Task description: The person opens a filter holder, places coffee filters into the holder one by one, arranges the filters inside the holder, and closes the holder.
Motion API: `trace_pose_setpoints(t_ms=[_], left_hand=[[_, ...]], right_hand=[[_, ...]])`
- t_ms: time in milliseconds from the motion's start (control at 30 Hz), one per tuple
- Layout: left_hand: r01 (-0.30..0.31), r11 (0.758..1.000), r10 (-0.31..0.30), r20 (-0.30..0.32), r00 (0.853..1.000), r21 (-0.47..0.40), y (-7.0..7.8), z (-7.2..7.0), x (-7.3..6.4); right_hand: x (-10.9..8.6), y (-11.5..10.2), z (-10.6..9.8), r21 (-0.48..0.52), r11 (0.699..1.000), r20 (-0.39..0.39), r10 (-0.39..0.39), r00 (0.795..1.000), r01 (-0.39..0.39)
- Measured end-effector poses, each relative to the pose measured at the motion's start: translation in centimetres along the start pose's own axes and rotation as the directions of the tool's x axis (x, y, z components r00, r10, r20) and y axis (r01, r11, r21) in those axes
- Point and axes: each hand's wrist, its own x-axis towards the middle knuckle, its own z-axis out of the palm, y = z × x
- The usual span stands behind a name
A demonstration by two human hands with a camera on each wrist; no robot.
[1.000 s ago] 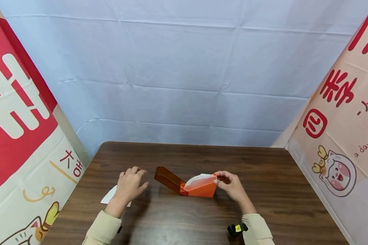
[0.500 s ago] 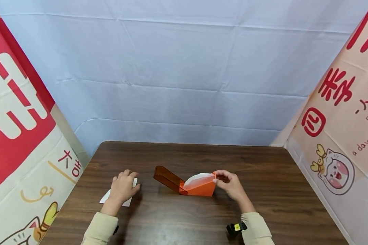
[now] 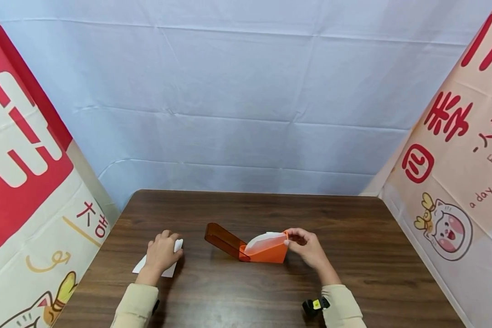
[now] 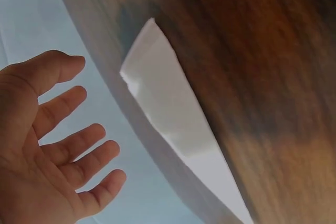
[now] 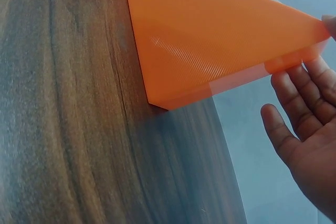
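Note:
My left hand (image 3: 161, 253) hovers over a folded piece of white paper (image 3: 170, 272) on the table's left side. In the left wrist view, the loosely bent fingers (image 4: 89, 169) are spread and hold nothing; the white paper (image 4: 168, 98) lies apart from them. An orange wedge-shaped case (image 3: 270, 254) stands mid-table with rounded white papers, like coffee filters (image 3: 263, 240), upright inside. Its brown see-through lid (image 3: 225, 239) is swung open to the left. My right hand (image 3: 311, 250) pinches the tall right end of the orange case (image 5: 210, 30) between thumb and fingers.
The dark wood table (image 3: 238, 300) reaches back to a pale blue cloth (image 3: 246, 114). Printed cloths flank it on the left (image 3: 28, 173) and right (image 3: 451, 191). A small black wrist device (image 3: 311, 306) sits by my right sleeve.
My left hand has moved left and slightly downward, away from the lid, so more of the white paper shows at its right. The right hand and orange case stay in place.

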Motion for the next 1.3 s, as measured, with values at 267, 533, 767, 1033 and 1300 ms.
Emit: trace_pose_setpoints(t_ms=[267,533,767,1033,1300], left_hand=[[0.050,0.997,-0.046,0.057,0.997,-0.061,-1.5,0.8,-0.1],[0.137,0.985,-0.125,0.111,0.986,-0.102,-1.8,1.0,-0.1],[0.207,0.973,-0.191,0.155,0.969,-0.098,-2.3,1.5,-0.5],[0.214,0.973,-0.203,0.119,0.972,-0.091,-2.2,1.8,-0.4],[0.215,0.974,-0.210,0.079,0.975,-0.070,-2.2,1.8,0.1]], right_hand=[[-0.4,-1.7,0.3,-0.008,1.000,0.000,-0.009,1.000,0.009],[-0.5,-1.4,0.1,-0.006,1.000,-0.013,0.003,1.000,-0.003],[-0.4,-1.2,0.2,0.011,1.000,0.001,0.002,1.000,-0.002],[-0.4,-1.4,0.2,0.014,1.000,-0.001,-0.002,1.000,0.002],[-0.4,-1.4,0.3,0.016,1.000,-0.004,0.000,1.000,0.000]])
